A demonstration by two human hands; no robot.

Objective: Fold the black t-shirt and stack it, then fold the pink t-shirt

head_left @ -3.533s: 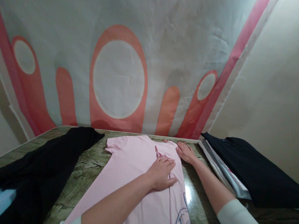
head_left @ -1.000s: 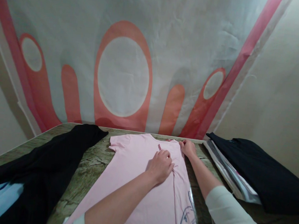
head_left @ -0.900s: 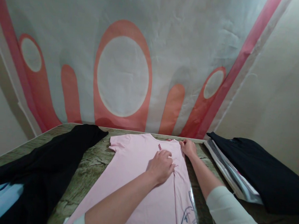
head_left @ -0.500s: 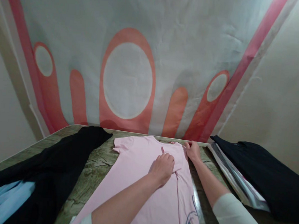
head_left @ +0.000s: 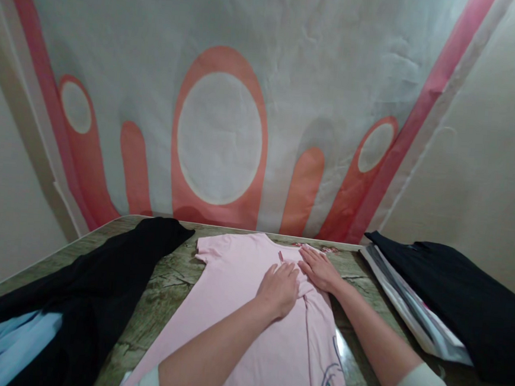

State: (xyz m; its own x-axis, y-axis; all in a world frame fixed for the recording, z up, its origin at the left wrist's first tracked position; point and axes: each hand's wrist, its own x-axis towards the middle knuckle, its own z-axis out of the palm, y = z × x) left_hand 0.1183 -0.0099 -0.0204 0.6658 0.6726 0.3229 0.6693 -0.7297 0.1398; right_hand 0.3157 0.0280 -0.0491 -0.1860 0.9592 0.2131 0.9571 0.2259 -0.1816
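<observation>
A pink T-shirt [head_left: 236, 286] lies spread on the wood-patterned table, its neck toward the wall and its right side folded inward. Part of a dark line drawing shows on the folded side near the bottom. My left hand [head_left: 279, 290] rests on the upper middle of the shirt, fingers stretched out over the cloth. Just to its right, my right hand [head_left: 320, 270] lies flat on the folded shoulder, fingers extended. Both hands press on the fabric without gripping it. Creases run through the cloth between and below them.
A black garment [head_left: 112, 277] lies loosely at the left, with a light blue cloth [head_left: 9, 340] by it. On the right is a stack of folded clothes [head_left: 413, 306] topped by a black garment [head_left: 455, 292]. A printed sheet [head_left: 339, 57] covers the wall behind the table [head_left: 165, 287].
My right hand has moved left from the shirt's right shoulder edge, let go of it, and now lies flat on the folded part. My left hand's fingers have straightened in place.
</observation>
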